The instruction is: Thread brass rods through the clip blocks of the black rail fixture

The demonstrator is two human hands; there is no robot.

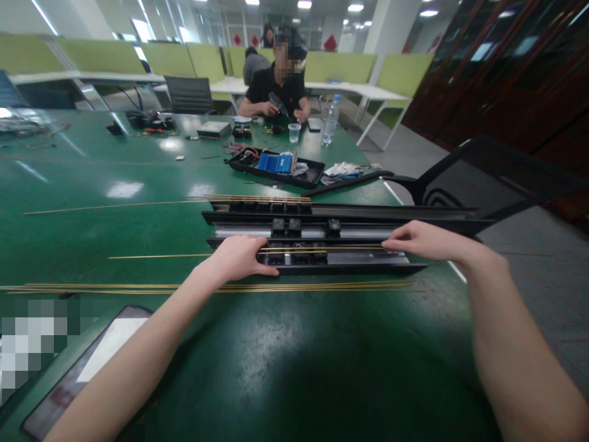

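Observation:
Three long black channels lie side by side across the green table. The nearest channel [359, 269] has several black blocks [301, 253] inside, with thin brass rods [340, 248] running lengthwise over them. My left hand [243, 256] rests on its left part, thumb and fingers apart across the channel. My right hand [407, 238] pinches the rods near the channel's right end. Black blocks [293, 228] also sit in the middle channel [391, 220]. More brass rods lie on top of the farthest channel [359, 210].
Loose brass rods [294, 286] lie on the table [285, 356] nearer me. Beyond the channels are a black tray [313, 175], gloves [343, 172], a cup [294, 132] and a bottle [330, 123]. A person [280, 86] holds a tool across the table. A chair [497, 172] stands right.

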